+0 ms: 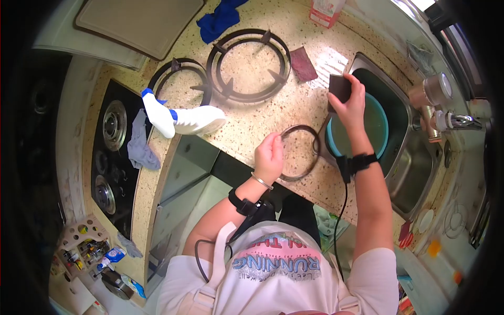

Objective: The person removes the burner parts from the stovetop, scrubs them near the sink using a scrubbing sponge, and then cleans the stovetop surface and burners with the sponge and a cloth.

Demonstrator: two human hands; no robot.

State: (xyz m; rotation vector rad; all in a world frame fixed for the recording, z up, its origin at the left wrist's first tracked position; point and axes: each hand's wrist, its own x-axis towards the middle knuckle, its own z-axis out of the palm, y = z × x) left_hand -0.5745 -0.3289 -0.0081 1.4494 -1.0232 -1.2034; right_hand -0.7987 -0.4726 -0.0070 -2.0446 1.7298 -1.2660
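My left hand (269,157) is closed on the left edge of a thin dark metal ring (318,152), which is over the speckled counter near its front edge. In my right hand (353,105) is a dark rectangular scrubbing sponge (339,90), held between thumb and fingers over the left rim of the sink. Just below that hand, a turquoise basin (386,118) of cloudy water sits in the sink. A large round pan support (286,65) and a smaller pan support (207,79) lie farther back on the counter.
A white spray bottle (197,119) lies left of centre. A reddish scouring pad (303,64), blue cloth (220,21) and red-and-white package (325,11) are on the counter. A grey cloth (140,142) hangs by the gas hob (118,163). The tap (457,121) stands right of the sink (415,173).
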